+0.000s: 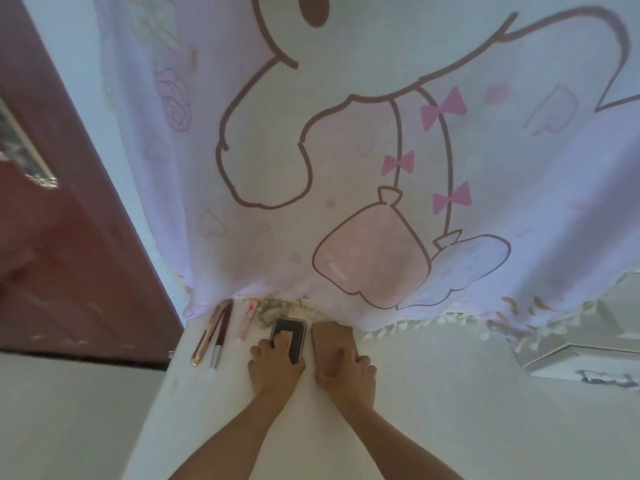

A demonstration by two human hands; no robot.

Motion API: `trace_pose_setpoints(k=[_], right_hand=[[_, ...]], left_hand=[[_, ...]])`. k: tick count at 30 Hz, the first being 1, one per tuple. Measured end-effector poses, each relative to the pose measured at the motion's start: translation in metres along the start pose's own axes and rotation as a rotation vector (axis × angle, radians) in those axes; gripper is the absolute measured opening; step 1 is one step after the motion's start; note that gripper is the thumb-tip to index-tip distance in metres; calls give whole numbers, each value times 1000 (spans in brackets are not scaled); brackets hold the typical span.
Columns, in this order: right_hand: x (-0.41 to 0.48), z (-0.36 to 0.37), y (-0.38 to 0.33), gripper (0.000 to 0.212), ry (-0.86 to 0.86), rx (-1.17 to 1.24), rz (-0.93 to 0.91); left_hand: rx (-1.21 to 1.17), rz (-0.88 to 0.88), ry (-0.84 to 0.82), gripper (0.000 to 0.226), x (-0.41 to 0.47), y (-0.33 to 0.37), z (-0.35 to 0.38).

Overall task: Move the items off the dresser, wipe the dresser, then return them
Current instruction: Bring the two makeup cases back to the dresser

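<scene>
Both hands rest on flat cases on the white dresser top (pixel 433 393). My left hand (pixel 275 365) grips a dark rectangular case (pixel 289 332) with a pale rim. My right hand (pixel 348 370) holds a brown rectangular case (pixel 330 339) right beside it. To the left lie a gold pen-like tube (pixel 207 336), a dark red pencil (pixel 221 334) and a small pink tube (pixel 246 322), all near the dresser's back edge.
A pink cartoon-print cloth (pixel 381 168) with a tasselled hem hangs behind the dresser. A dark red door (pixel 69 237) stands at the left. At the right lies a white hexagonal box (pixel 581 362). The dresser's left edge runs down from the pens.
</scene>
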State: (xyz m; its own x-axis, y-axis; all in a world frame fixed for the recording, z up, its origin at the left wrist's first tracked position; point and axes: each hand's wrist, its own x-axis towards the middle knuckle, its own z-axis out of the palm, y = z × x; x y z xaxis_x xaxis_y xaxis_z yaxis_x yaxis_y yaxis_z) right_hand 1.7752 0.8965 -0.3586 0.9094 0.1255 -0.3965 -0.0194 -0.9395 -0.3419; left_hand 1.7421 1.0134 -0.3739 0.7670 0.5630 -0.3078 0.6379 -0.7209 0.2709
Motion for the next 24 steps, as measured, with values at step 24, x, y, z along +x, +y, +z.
trace_pose_setpoints(k=[24], right_hand=[[-19,-20,6,56,11,-13,-361]], left_hand=[[-58,-58,160,50,-52,-20,-27]])
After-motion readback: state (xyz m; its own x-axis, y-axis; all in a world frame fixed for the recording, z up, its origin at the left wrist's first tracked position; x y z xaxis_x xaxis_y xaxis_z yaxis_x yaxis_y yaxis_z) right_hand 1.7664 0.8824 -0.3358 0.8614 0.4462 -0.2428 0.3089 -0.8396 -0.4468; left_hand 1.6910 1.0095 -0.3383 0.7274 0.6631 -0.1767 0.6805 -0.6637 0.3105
